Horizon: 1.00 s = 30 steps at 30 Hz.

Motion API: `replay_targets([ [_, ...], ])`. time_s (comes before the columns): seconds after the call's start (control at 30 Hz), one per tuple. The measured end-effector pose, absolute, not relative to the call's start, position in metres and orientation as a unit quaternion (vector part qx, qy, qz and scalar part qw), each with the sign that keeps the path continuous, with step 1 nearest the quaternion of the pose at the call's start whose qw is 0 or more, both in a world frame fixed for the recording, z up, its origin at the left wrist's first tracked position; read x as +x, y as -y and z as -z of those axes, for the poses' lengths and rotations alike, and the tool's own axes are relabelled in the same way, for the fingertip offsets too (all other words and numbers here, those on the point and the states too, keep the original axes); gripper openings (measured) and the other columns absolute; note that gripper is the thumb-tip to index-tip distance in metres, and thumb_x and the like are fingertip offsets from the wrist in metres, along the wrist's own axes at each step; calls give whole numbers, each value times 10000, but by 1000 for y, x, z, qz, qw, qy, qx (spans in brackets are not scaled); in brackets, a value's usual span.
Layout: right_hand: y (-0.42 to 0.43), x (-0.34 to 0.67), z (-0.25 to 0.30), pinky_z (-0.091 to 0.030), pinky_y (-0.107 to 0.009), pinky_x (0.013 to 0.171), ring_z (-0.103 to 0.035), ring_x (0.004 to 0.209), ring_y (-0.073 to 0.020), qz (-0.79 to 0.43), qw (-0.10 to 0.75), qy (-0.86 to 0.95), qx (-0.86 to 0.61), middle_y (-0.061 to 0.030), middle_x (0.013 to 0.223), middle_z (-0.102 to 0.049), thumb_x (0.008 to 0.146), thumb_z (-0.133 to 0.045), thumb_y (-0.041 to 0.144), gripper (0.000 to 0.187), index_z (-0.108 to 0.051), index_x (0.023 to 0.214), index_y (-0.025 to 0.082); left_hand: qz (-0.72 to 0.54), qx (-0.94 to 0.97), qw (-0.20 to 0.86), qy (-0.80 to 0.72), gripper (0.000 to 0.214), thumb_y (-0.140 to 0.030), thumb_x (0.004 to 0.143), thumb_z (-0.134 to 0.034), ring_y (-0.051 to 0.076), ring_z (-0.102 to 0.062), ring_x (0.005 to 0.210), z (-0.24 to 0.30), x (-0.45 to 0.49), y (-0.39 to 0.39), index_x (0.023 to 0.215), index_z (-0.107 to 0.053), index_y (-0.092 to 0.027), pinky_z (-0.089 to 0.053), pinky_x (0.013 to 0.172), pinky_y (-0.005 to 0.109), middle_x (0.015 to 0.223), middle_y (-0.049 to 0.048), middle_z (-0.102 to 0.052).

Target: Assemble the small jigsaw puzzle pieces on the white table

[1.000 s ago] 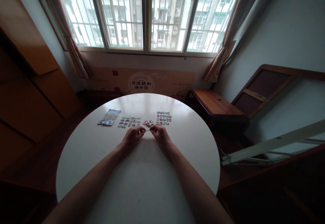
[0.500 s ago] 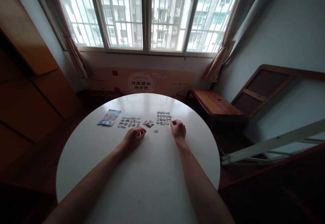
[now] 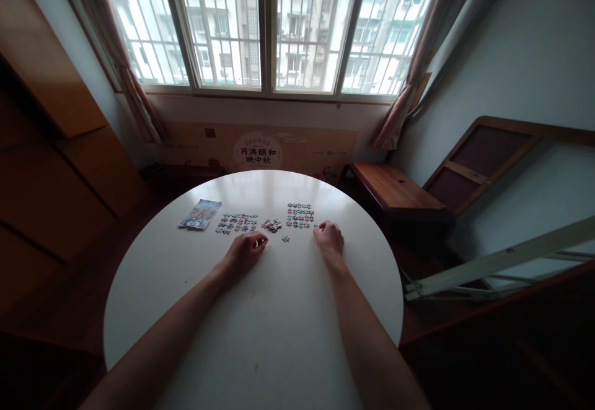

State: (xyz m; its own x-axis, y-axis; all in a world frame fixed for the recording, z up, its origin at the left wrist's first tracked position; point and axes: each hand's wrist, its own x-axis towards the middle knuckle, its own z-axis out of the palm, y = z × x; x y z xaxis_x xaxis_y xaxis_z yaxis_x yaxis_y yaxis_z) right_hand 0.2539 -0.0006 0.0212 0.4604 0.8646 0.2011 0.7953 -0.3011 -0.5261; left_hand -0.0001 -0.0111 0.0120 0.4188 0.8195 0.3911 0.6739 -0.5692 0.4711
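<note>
Both my hands rest on a round white table [image 3: 260, 329]. My left hand [image 3: 247, 249] lies curled, its fingers closed, just in front of a small heap of jigsaw pieces [image 3: 272, 225]. My right hand [image 3: 329, 237] is a loose fist at the right end of a laid-out group of pieces [image 3: 300, 215]; what its fingers hold is too small to make out. One loose piece [image 3: 285, 238] lies between my hands. Another spread of pieces [image 3: 237, 223] lies to the left of the heap.
A picture card or puzzle packet [image 3: 201, 213] lies at the table's far left. Behind the table are a window, a printed cardboard panel [image 3: 258, 150] and a low wooden bench [image 3: 395, 193]. A leaning wooden frame [image 3: 483, 162] and a white rail [image 3: 502, 261] stand on the right.
My right hand left my left hand at the heap and moved right to the end of the right-hand group of pieces. A single piece now lies between the hands. My left hand stayed.
</note>
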Motion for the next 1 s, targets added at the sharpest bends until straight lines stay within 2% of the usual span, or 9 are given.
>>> replay_targets([
  [0.13, 0, 253, -20, -412, -307, 766, -610, 848, -210, -50, 286, 522, -802, -113, 959, -619, 791, -549, 261, 217, -664, 948, 165, -299, 836, 124, -443, 177, -227, 826, -513, 106, -541, 599, -13, 0, 11, 840, -683, -181, -404, 599, 202, 702, 12, -643],
  [0.3, 0, 252, -16, -395, -307, 756, -598, 836, -203, -35, 275, 533, -799, -95, 909, -623, 816, -538, 261, 166, -679, 863, 187, -299, 834, 124, -447, 183, -229, 826, -511, 108, -541, 603, -13, 0, 12, 836, -687, -178, -405, 603, 205, 706, 16, -645],
  [0.67, 0, 250, -10, -367, -312, 757, -574, 841, -202, -6, 285, 540, -792, -89, 893, -631, 831, -548, 308, 169, -669, 838, 190, -290, 839, 115, -445, 187, -247, 837, -505, 112, -544, 612, -14, 0, 13, 840, -681, -181, -404, 606, 203, 712, 17, -640],
  [0.87, 0, 249, -12, -361, -309, 771, -573, 857, -199, -13, 287, 549, -785, -78, 920, -628, 817, -559, 294, 196, -674, 956, 221, -300, 839, 115, -440, 180, -247, 837, -508, 107, -533, 600, -13, 0, 12, 830, -677, -187, -396, 601, 201, 706, 11, -632],
  [1.0, 1, 248, -14, -360, -313, 784, -570, 873, -204, -21, 280, 553, -784, -86, 932, -622, 825, -538, 274, 189, -690, 924, 221, -301, 839, 118, -438, 171, -237, 831, -515, 106, -531, 597, -13, -1, 12, 830, -679, -186, -394, 596, 197, 697, 9, -630],
])
